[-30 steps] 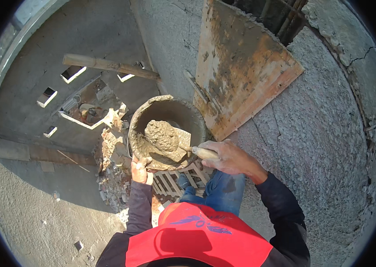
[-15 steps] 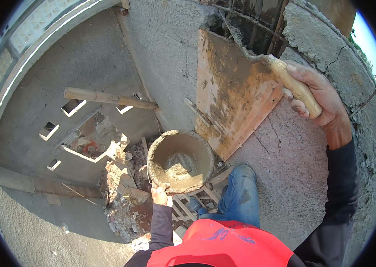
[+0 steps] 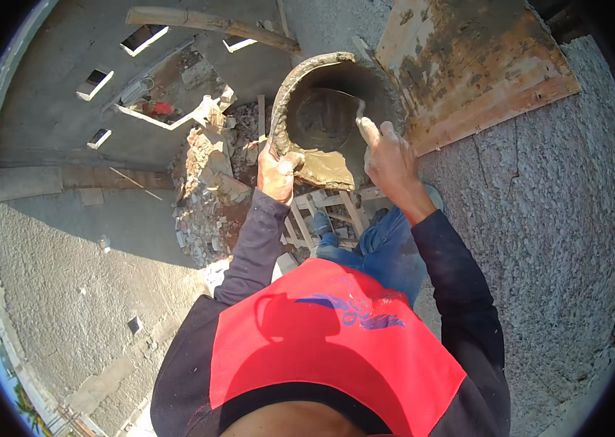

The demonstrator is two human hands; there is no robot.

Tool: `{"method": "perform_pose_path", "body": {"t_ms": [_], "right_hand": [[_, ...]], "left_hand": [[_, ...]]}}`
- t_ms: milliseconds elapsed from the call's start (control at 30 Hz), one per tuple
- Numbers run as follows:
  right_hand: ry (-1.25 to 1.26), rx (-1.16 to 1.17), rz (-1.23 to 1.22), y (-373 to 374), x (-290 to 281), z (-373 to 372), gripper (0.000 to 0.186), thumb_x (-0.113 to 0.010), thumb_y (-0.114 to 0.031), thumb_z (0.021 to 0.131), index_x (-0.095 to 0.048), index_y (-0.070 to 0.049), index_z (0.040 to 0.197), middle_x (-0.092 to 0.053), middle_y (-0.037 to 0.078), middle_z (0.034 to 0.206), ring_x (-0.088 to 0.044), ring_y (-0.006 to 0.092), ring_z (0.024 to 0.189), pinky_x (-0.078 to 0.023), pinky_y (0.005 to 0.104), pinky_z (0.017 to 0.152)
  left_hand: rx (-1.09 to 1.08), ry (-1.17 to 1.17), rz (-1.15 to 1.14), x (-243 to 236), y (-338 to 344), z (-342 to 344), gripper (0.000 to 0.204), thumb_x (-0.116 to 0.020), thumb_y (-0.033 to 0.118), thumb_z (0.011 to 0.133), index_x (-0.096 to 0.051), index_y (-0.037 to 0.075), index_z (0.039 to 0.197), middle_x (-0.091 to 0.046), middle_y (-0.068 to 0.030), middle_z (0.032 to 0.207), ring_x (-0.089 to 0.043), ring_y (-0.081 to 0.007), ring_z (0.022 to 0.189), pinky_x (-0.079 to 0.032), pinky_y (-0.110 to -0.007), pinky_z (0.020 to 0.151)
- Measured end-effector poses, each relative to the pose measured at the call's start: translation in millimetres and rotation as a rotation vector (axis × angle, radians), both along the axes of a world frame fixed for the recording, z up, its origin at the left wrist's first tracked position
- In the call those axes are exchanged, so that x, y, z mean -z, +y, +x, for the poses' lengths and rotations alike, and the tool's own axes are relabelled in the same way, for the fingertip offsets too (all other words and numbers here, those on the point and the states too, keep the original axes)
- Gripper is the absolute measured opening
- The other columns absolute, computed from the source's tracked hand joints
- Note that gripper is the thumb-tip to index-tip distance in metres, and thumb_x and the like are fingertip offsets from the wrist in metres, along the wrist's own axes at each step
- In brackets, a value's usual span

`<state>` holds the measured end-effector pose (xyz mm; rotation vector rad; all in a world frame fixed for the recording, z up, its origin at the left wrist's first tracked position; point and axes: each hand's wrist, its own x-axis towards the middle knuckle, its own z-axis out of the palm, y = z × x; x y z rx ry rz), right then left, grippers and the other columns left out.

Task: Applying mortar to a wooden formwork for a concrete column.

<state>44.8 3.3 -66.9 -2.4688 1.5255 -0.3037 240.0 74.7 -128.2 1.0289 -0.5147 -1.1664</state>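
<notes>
Left hand: the left hand (image 3: pixel 276 172) is clenched on the near rim of the mortar bucket (image 3: pixel 336 116), thumb over the edge, tipping the bucket toward the person.
Right hand: the right hand (image 3: pixel 389 162) is closed around a handle, fingers smeared with grey mortar; a trowel (image 3: pixel 359 116) blade runs from it down into the bucket's mouth, though how much of the tool is inside I cannot tell.
Bucket: round, caked with dried grey-brown mortar, tilted so its open mouth faces up and toward the camera; the inside looks scraped and mostly dark, with a smear of mortar on the lower lip beside the left thumb.
Bucket's place: it sits between the two hands, above a wooden pallet (image 3: pixel 329 215) and the person's blue-trousered legs, just left of the board.
Board: a large orange-brown wooden board (image 3: pixel 467 65), stained with mortar, leans against the rough plastered wall (image 3: pixel 555 218) on the right.
Below left: a heap of rubble (image 3: pixel 209 189) lies far below beside a grey concrete slab with rectangular openings (image 3: pixel 96 84).
Clothing: dark long sleeves and a red vest (image 3: pixel 329 342) with a small blue mark on the chest fill the lower middle.
Packages or signs: none readable; only that blue mark on the vest.
</notes>
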Motion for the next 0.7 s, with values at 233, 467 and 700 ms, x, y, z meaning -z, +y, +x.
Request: {"method": "perform_pose_path", "body": {"t_ms": [233,467,700], "right_hand": [[-0.162,-0.267,0.038,3.1,0.2,-1.4,0.037,-0.047,-0.006,0.084,-0.056,-0.013,0.120,-0.055,0.020,0.094,-0.061,0.0387,0.077,-0.049,0.0482,0.064],[-0.075,-0.363,0.069,0.8,16.9,-8.5,0.040,-0.047,-0.004,0.083,-0.054,-0.011,0.121,-0.056,0.023,0.094,-0.061,0.0395,0.075,-0.049,0.0495,0.063],[0.028,-0.350,0.073,-2.6,23.5,-12.9,0.039,-0.056,-0.006,0.077,-0.054,-0.004,0.116,-0.054,0.020,0.081,-0.063,0.0366,0.071,-0.050,0.0472,0.061]], "left_hand": [[-0.087,-0.191,0.063,-0.6,7.8,13.9,0.047,-0.052,-0.008,0.072,-0.051,-0.001,0.118,-0.059,-0.0017,0.094,-0.055,-0.0089,0.081,-0.046,-0.023,0.077],[-0.096,-0.340,-0.031,-10.6,-0.5,11.7,0.053,-0.054,-0.005,0.074,-0.047,-0.003,0.127,-0.058,-0.0061,0.112,-0.056,-0.0130,0.095,-0.043,-0.025,0.087],[-0.095,-0.646,-0.026,-22.3,-11.8,1.0,0.052,-0.057,-0.004,0.075,-0.048,-0.005,0.126,-0.059,-0.0104,0.115,-0.055,-0.0162,0.103,-0.041,-0.027,0.092]]}}
